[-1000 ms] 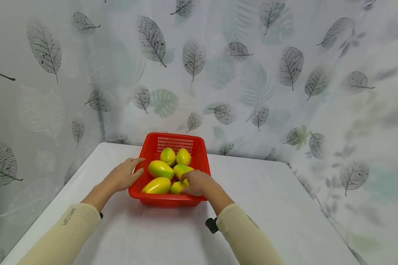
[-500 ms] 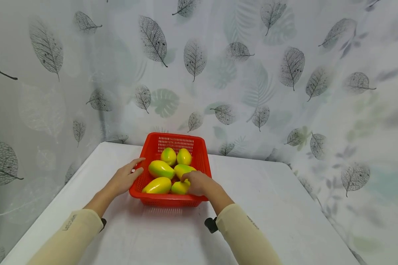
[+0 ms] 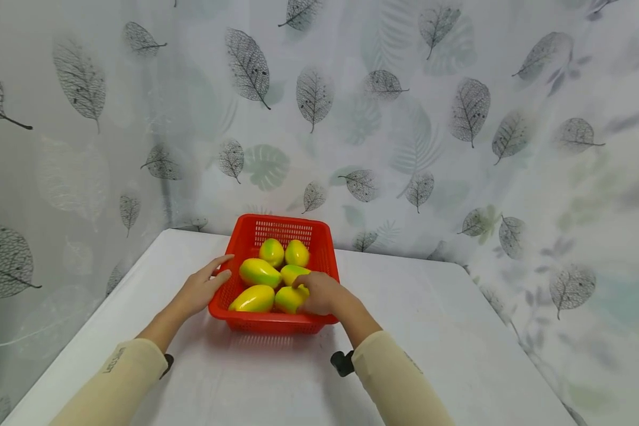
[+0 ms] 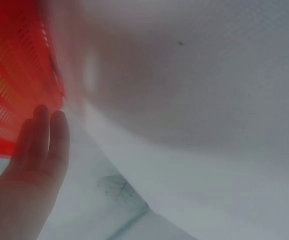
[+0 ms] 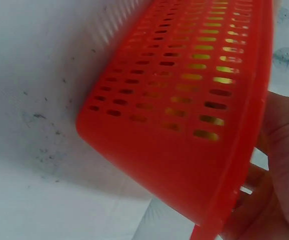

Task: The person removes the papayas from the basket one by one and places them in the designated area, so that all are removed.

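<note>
A red perforated plastic basket holds several glossy yellow-green mangoes. My left hand lies at the basket's left side, its thumb near the rim; in the left wrist view its extended fingers lie against or just beside the outer wall. My right hand reaches over the right front rim, fingers bent round the front-right mango. Part of that mango is hidden under the hand. In the right wrist view the right hand is beyond the rim, its grip hidden by the basket wall.
A white-covered table carries the basket near its far edge. Behind and beside it hangs pale cloth with a leaf print. A dark wrist strap is on the right wrist.
The front-right mango has turned or risen slightly under the right hand, and more of it shows. The left hand stays beside the basket. The view has shifted slightly.
</note>
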A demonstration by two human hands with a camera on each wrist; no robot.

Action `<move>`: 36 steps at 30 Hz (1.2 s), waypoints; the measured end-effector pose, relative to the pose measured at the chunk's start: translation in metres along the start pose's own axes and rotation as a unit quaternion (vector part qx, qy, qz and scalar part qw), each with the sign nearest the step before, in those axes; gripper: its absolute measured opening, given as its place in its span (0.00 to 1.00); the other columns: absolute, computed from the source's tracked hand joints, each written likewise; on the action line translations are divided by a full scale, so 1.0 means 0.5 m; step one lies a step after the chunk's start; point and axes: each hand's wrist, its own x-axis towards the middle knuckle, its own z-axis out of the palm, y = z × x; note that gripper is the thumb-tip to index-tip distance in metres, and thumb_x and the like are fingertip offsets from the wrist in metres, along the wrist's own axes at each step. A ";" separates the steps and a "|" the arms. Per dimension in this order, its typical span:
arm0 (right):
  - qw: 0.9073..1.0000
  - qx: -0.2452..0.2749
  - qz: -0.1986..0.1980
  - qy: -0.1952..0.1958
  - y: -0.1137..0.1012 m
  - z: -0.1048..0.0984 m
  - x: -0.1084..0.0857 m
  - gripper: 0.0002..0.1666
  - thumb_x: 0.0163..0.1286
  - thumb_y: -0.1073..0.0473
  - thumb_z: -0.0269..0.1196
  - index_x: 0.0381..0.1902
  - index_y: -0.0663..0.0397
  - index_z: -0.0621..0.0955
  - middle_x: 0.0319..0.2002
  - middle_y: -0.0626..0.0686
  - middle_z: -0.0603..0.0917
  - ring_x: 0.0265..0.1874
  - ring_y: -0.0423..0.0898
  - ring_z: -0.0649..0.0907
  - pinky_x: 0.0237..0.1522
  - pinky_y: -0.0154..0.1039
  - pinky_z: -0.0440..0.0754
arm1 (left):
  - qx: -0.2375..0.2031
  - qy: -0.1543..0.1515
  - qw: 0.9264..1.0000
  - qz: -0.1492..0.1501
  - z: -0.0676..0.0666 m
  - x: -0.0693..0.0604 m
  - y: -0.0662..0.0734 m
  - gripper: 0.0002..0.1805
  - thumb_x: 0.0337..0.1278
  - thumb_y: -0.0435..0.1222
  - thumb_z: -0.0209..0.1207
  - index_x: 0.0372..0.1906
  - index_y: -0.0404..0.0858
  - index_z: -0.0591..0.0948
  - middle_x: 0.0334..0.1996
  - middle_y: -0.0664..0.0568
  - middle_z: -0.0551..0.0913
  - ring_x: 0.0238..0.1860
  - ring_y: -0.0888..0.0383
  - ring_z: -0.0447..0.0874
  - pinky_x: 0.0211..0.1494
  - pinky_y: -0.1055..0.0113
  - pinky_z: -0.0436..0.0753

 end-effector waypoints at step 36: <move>0.940 0.072 0.152 0.298 0.181 -0.064 -0.007 0.35 0.70 0.49 0.65 0.67 0.64 0.76 0.55 0.66 0.80 0.49 0.60 0.80 0.52 0.54 0.84 | -0.024 0.016 1.000 -0.012 0.003 0.000 0.004 0.31 0.80 0.48 0.48 0.81 0.50 0.61 0.65 0.33 0.73 0.55 0.42 0.80 0.52 0.54 0.90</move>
